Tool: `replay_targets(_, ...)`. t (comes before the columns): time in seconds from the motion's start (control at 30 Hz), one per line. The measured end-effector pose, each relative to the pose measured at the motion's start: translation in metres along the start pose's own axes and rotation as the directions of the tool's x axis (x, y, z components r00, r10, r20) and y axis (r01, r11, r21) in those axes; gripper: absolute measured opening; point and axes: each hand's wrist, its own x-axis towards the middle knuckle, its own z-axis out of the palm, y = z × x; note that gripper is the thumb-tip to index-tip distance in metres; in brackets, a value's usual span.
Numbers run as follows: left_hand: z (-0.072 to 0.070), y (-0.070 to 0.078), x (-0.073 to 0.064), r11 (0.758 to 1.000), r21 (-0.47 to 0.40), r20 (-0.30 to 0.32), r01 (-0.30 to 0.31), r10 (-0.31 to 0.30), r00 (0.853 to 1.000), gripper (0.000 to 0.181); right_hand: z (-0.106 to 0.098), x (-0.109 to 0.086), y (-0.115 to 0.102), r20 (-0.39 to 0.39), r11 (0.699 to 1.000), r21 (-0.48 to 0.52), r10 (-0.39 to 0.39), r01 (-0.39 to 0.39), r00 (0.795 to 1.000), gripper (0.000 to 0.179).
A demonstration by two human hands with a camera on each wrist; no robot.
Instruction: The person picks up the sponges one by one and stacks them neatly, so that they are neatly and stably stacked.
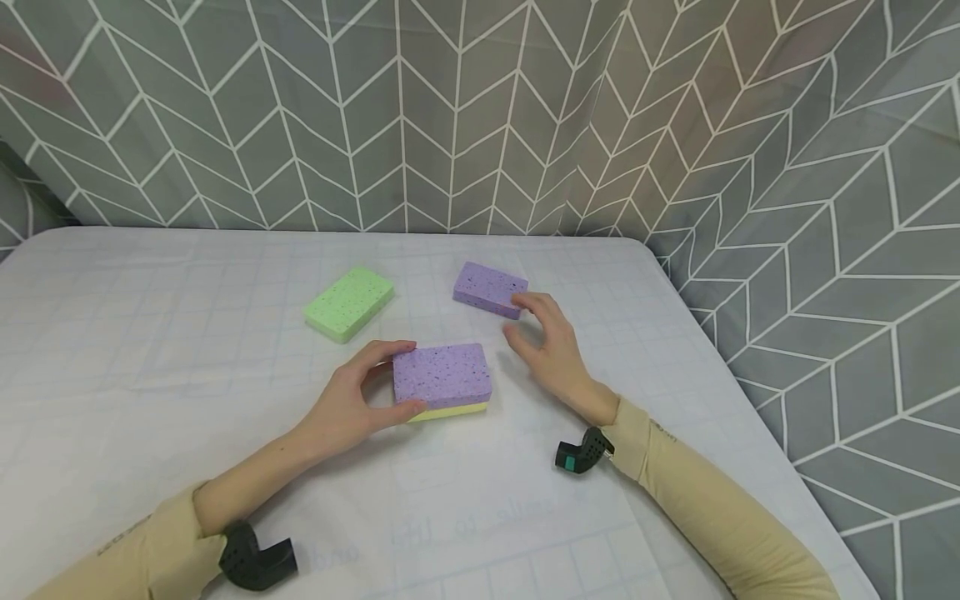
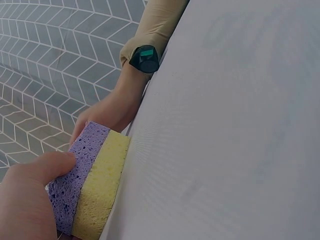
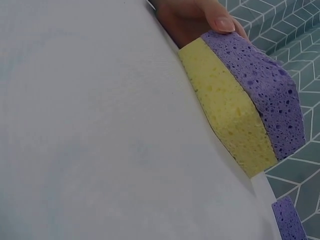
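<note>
In the head view my left hand [image 1: 348, 400] holds a purple sponge [image 1: 442, 375] lying on top of a yellow sponge [image 1: 450, 411]. Its thumb is at the front left corner and its fingers are along the back left. The left wrist view shows that thumb [image 2: 60, 162] against the purple layer, with yellow underneath. My right hand [image 1: 555, 350] is by a second purple sponge [image 1: 487, 287], fingertips at its right end and thumb apart from it in front. Whether the fingertips touch it I cannot tell.
A green sponge [image 1: 348, 304] lies on the white-covered table [image 1: 187, 333], behind the left hand. A grey curtain [image 1: 420, 108] with white zigzag lines hangs behind the table and along its right side. Black wrist cameras [image 1: 581, 452] sit on both sleeves.
</note>
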Motion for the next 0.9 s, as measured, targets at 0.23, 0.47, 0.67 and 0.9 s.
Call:
replay_targets(0.23,0.0,0.001,0.0,1.0,-0.001,0.002,0.004,-0.004,1.0,0.073,-0.004,0.003,0.008,0.015,0.999,-0.014,0.053,-0.053,0.998,0.049)
replay_targets(0.47,0.0,0.0,0.0,1.0,0.006,0.004,0.0,0.0,1.0,0.073,-0.008,0.008,0.012,0.048,0.979,-0.025,0.205,-0.204,0.978,0.056)
replay_targets(0.67,0.001,0.0,0.0,1.0,0.003,0.003,-0.01,0.01,1.0,0.073,-0.01,0.011,0.012,0.095,0.952,-0.033,0.307,-0.305,0.947,0.063)
replay_targets(0.9,0.001,-0.001,0.0,1.0,0.001,-0.001,-0.011,0.011,1.0,0.073,-0.014,0.015,0.018,0.142,0.931,-0.08,0.365,-0.356,0.92,0.07)
